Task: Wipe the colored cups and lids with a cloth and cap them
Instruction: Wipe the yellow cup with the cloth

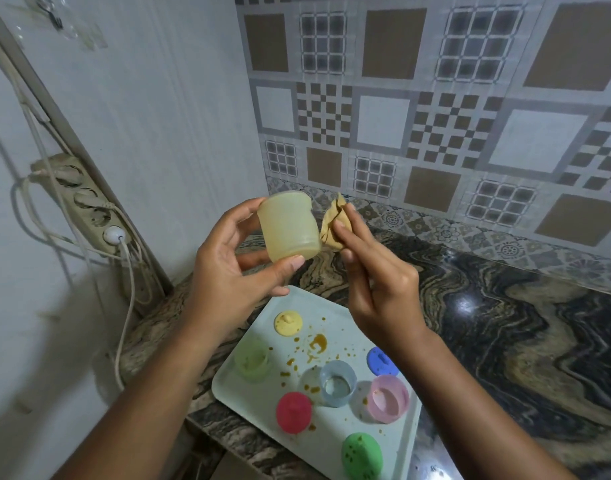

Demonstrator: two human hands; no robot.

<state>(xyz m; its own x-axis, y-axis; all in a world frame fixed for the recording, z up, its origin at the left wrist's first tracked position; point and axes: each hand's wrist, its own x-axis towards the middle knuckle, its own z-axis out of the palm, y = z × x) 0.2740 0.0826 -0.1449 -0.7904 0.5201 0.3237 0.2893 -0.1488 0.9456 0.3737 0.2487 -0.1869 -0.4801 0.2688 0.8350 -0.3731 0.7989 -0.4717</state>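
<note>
Here my left hand (228,268) grips the yellow cup (288,230), held up over the tray's (318,306) far edge. My right hand (376,282) pinches the cloth (333,223), seemingly touching the cup's right side.

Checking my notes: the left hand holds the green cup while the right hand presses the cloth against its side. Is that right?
Not quite. In the head view the left hand holds the yellow cup; the green cup stands on the tray. The right hand does press the cloth against its side.
</note>
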